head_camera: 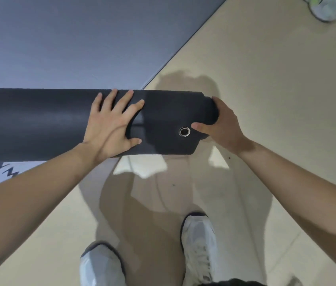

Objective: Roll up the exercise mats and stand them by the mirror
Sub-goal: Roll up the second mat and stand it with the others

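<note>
A dark grey rolled mat point(39, 122) lies level across the view, running off the left edge. Its outer flap carries a metal eyelet point(184, 131) near the right end. My left hand point(111, 126) presses flat on top of the roll with the fingers spread. My right hand point(222, 122) cups the right end of the roll, its thumb beside the eyelet. Behind the roll a blue-grey mat point(80, 42) lies flat on the floor, and its near part with a dark zigzag print point(8, 172) shows under the roll. No mirror is in view.
Beige tiled floor point(266, 79) fills the right and the foreground. My two white shoes point(199, 244) stand on it below the roll. Another person's light shoe point(328, 7) shows at the top right corner.
</note>
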The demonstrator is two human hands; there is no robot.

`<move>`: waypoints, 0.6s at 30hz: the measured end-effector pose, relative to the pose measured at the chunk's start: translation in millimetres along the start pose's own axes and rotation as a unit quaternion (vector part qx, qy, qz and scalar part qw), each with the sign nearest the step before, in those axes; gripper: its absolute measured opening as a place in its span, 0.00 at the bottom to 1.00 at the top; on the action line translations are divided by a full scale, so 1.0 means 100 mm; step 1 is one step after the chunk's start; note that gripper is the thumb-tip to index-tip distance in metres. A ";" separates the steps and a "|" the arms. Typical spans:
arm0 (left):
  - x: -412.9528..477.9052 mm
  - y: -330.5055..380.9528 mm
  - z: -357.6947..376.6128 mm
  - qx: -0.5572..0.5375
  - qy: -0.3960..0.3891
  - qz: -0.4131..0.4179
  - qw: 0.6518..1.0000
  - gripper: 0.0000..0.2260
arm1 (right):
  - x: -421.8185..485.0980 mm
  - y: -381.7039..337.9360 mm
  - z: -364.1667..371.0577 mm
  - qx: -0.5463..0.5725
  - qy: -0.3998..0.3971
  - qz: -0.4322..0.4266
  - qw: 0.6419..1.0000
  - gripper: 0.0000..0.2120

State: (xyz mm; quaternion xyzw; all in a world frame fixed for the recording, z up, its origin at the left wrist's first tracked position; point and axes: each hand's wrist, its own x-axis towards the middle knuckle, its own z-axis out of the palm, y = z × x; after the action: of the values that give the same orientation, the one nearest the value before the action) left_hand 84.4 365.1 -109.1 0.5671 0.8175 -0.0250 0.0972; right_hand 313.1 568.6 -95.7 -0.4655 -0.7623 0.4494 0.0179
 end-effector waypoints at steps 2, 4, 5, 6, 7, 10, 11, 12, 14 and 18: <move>-0.18 0.16 -0.14 -0.032 -0.018 -0.053 0.998 0.48 | -0.18 -0.10 -0.02 0.005 -0.001 0.025 1.000 0.29; -0.42 0.37 -0.26 -0.076 -0.023 -0.103 0.991 0.47 | -0.38 -0.22 -0.03 -0.010 0.001 0.051 0.999 0.29; -0.55 0.50 -0.33 -0.102 -0.019 -0.123 0.987 0.46 | -0.49 -0.28 -0.03 -0.015 0.001 0.066 0.998 0.28; -0.68 0.63 -0.41 -0.131 -0.017 -0.139 0.981 0.45 | -0.61 -0.35 -0.03 -0.013 0.001 0.081 0.997 0.28; -0.81 0.76 -0.48 -0.163 -0.022 -0.155 0.974 0.44 | -0.73 -0.43 -0.03 -0.010 0.001 0.091 0.996 0.28; -1.16 1.15 -0.71 -0.248 -0.007 -0.199 0.948 0.43 | -1.07 -0.73 -0.02 -0.003 0.006 0.110 0.994 0.30; -1.24 1.26 -0.82 -0.284 -0.003 -0.220 0.933 0.44 | -1.18 -0.83 -0.01 0.005 0.010 0.118 0.993 0.32; -1.31 1.34 -0.93 -0.322 -0.026 -0.247 0.913 0.47 | -1.29 -0.93 -0.02 0.012 0.010 0.124 0.992 0.33; -1.43 1.44 -1.12 -0.374 -0.058 -0.289 0.879 0.53 | -1.50 -1.12 -0.08 0.034 -0.006 0.126 0.991 0.35; -1.71 1.38 -1.43 -0.399 -0.022 -0.332 0.855 0.60 | -1.85 -1.51 -0.33 0.162 -0.095 0.132 0.973 0.29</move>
State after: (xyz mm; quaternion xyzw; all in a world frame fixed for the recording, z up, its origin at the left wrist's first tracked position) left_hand 252.0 278.2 72.6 0.1741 0.8945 0.2600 0.3192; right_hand 328.1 431.3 102.2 -0.5080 -0.6091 0.6078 -0.0387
